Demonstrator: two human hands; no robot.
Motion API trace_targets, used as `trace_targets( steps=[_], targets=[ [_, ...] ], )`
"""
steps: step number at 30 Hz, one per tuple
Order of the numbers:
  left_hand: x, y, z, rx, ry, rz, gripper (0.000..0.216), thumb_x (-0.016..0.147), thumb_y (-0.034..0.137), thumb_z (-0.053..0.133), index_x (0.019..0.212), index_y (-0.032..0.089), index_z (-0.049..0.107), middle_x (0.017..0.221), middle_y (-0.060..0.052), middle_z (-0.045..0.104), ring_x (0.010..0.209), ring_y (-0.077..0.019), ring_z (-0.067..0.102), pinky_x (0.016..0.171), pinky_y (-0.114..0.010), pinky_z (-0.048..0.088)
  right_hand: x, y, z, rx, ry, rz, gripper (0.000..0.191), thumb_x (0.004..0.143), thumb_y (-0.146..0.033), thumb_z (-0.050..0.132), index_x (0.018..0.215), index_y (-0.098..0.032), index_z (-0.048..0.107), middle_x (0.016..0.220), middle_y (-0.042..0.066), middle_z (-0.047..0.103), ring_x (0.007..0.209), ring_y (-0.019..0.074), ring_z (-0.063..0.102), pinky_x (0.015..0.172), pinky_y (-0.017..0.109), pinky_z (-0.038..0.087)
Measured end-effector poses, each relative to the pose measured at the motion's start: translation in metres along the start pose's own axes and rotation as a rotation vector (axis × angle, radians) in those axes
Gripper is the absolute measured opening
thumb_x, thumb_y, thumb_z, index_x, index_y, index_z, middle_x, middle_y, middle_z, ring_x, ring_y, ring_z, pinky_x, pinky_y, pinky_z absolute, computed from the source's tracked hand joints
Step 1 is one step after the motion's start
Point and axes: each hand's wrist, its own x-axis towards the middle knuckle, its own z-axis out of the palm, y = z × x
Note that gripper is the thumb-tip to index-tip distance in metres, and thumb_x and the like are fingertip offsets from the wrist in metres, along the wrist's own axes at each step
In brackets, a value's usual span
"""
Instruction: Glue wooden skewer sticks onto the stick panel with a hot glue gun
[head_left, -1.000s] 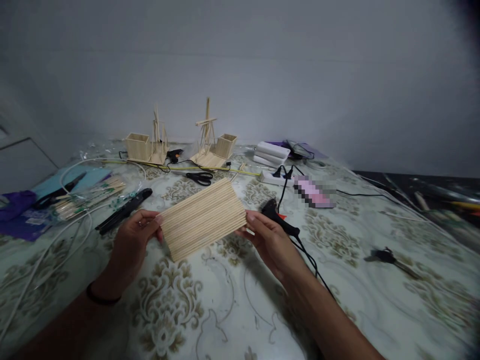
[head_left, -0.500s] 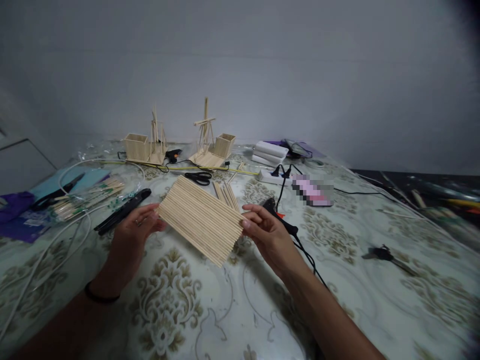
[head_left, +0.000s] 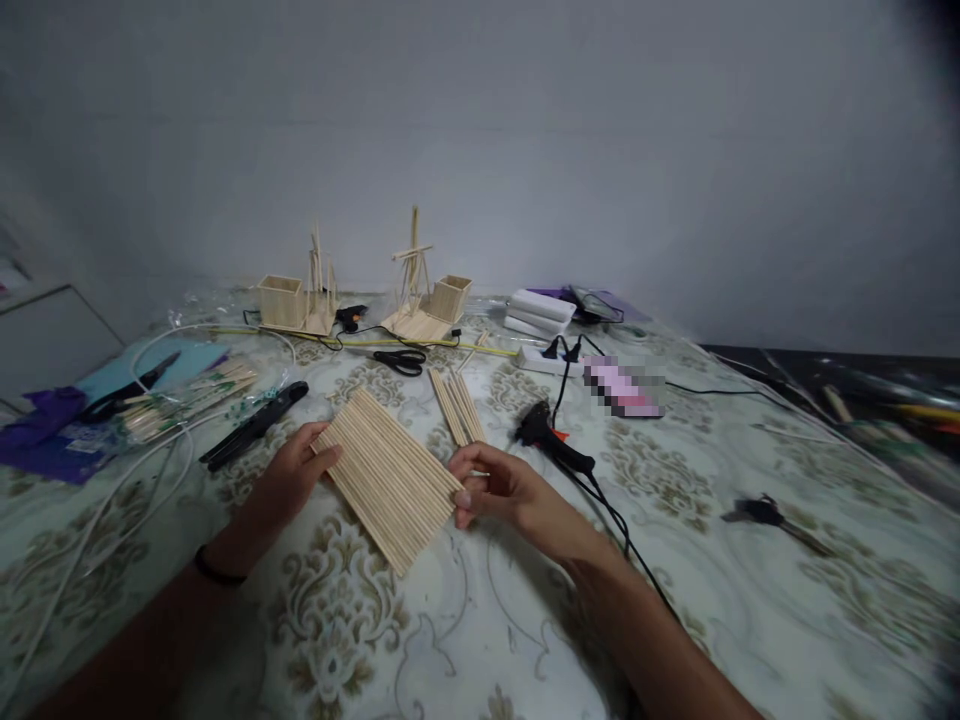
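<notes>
A flat panel of wooden sticks (head_left: 390, 475), joined side by side, is held between both hands low over the patterned tablecloth. My left hand (head_left: 296, 470) pinches its left corner, thumb on top. On the right edge, my right hand (head_left: 499, 490) grips the panel between thumb and fingers. Just behind the right hand lie several loose wooden sticks (head_left: 456, 405). A black glue gun (head_left: 555, 440) rests to the right of that hand, its cord trailing toward me. Beyond the left hand is a long black tool (head_left: 255, 425), its kind unclear.
Two stick models with boxes (head_left: 281, 300) (head_left: 450, 298) stand by the wall. Black scissors (head_left: 401, 360), a second glue gun (head_left: 350, 317) and a white power strip (head_left: 547, 360) lie in front. Bagged sticks (head_left: 187, 395) are at left; a blurred pink object (head_left: 622, 385) and dark tool (head_left: 765, 510) at right.
The panel has come down and slightly left, turning in my hands. Both hands keep hold of it, the right one moving left and down. More of the loose sticks and glue gun shows.
</notes>
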Motion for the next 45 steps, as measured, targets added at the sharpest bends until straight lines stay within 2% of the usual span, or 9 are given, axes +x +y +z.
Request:
trace_targets(
  steps=[8,15,19,23,27,34,38,43,45],
  targets=[
    [-0.004,0.012,0.0,-0.265,0.007,-0.006,0.053,0.072,0.043,0.088,0.117,0.021,0.072,0.104,-0.006,0.081,0.095,-0.0244,0.076,0.078,-0.032,0.06,0.005,0.005,0.007,-0.001,0.068,-0.038,0.044,0.076,-0.034,0.096,0.11,-0.024,0.07,0.089,-0.003,0.07,0.068,0.0155,0.074,0.069,0.033,0.062],
    [-0.038,0.019,0.021,-0.322,-0.367,-0.129,0.045,0.071,0.042,0.094,0.105,0.016,0.079,0.103,-0.016,0.083,0.079,-0.03,0.079,0.062,-0.038,0.064,0.002,0.001,0.04,-0.043,0.21,-0.122,0.04,0.082,-0.036,0.091,0.112,-0.03,0.064,0.102,-0.002,0.066,0.077,0.0175,0.077,0.078,0.037,0.064],
    [-0.048,0.022,0.025,-0.308,-0.383,-0.135,0.039,0.076,0.042,0.087,0.105,0.017,0.078,0.1,-0.013,0.082,0.074,-0.0262,0.078,0.057,-0.034,0.063,-0.002,-0.013,-0.006,-0.566,0.108,-0.193,0.038,0.091,-0.047,0.08,0.123,-0.029,0.07,0.116,0.009,0.074,0.111,0.0286,0.073,0.1,0.048,0.059],
    [-0.045,0.021,0.022,-0.295,-0.306,-0.12,0.042,0.078,0.04,0.082,0.115,0.019,0.074,0.109,-0.013,0.081,0.086,-0.0288,0.078,0.058,-0.034,0.065,-0.002,-0.019,-0.085,-1.267,0.626,-0.151,0.031,0.094,-0.044,0.069,0.111,-0.019,0.078,0.129,0.022,0.068,0.125,0.0387,0.064,0.113,0.057,0.047],
    [-0.042,0.015,0.023,-0.3,-0.301,-0.127,0.052,0.081,0.044,0.082,0.125,0.02,0.07,0.121,-0.015,0.079,0.097,-0.0318,0.079,0.059,-0.034,0.066,0.001,-0.009,-0.126,-1.345,0.687,0.029,0.025,0.08,-0.027,0.079,0.101,-0.013,0.078,0.106,0.024,0.073,0.101,0.0409,0.072,0.095,0.054,0.054],
    [-0.037,0.009,0.022,-0.196,-0.32,-0.031,0.054,0.083,0.056,0.082,0.116,0.013,0.074,0.11,-0.016,0.083,0.079,-0.0275,0.081,0.06,-0.032,0.063,0.001,-0.019,-0.133,-1.305,0.694,0.135,0.019,0.063,-0.013,0.082,0.072,-0.022,0.067,0.073,0.008,0.071,0.073,0.0284,0.068,0.07,0.037,0.046],
    [-0.028,0.0,0.019,-0.131,-0.242,0.061,0.041,0.085,0.052,0.081,0.1,0.014,0.082,0.102,-0.015,0.085,0.091,-0.0302,0.081,0.076,-0.039,0.066,-0.007,-0.038,-0.122,-1.157,0.832,0.07,0.009,0.081,-0.027,0.067,0.089,-0.023,0.067,0.074,0.01,0.069,0.079,0.0348,0.068,0.072,0.044,0.045],
    [-0.023,-0.008,0.013,-0.036,-0.221,0.261,0.026,0.085,0.035,0.083,0.108,0.024,0.088,0.124,-0.01,0.083,0.123,-0.0312,0.073,0.115,-0.046,0.054,-0.002,-0.038,-0.061,-0.775,0.641,-0.002,0.04,0.094,-0.058,0.052,0.103,-0.023,0.068,0.101,0.012,0.079,0.084,0.0282,0.074,0.073,0.041,0.055],
    [-0.023,-0.011,0.012,0.076,-0.235,0.491,0.026,0.095,0.028,0.073,0.117,0.028,0.086,0.131,-0.009,0.081,0.125,-0.0281,0.073,0.114,-0.044,0.055,0.004,-0.029,-0.029,-0.439,0.457,0.015,0.048,0.084,-0.066,0.067,0.096,-0.02,0.07,0.103,0.013,0.079,0.08,0.0252,0.072,0.072,0.039,0.055]
  ],
)
